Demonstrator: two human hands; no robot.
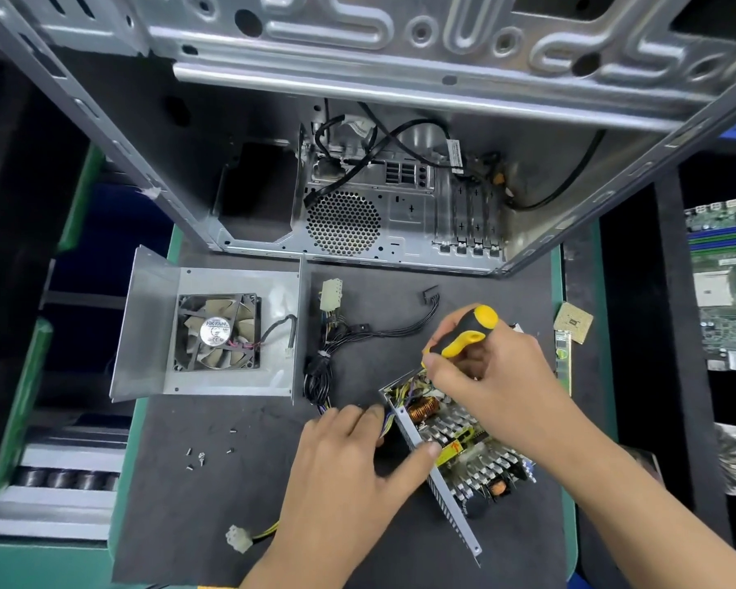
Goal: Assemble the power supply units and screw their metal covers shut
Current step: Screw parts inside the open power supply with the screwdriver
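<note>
Holding the open power supply (451, 444) steady at five o'clock, the left hand (349, 465) is gripping its metal wall. Just past it, the right hand (489, 376) is squeezing a screwdriver (464, 333). A slip could poke the wires. The fan cover (213, 329) is waiting at ten o'clock, loose screws (200, 457) nearby.

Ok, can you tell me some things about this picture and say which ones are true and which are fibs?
1. The right hand holds a black and yellow screwdriver. True.
2. The fan is bolted inside the big computer case. False: it sits in the metal cover lying open on the mat.
3. The left hand grips the side wall of the open power supply. True.
4. The loose screws lie in a bowl. False: they lie on the dark mat.
5. The power supply is already covered. False: its coil and heat sinks show.
</note>
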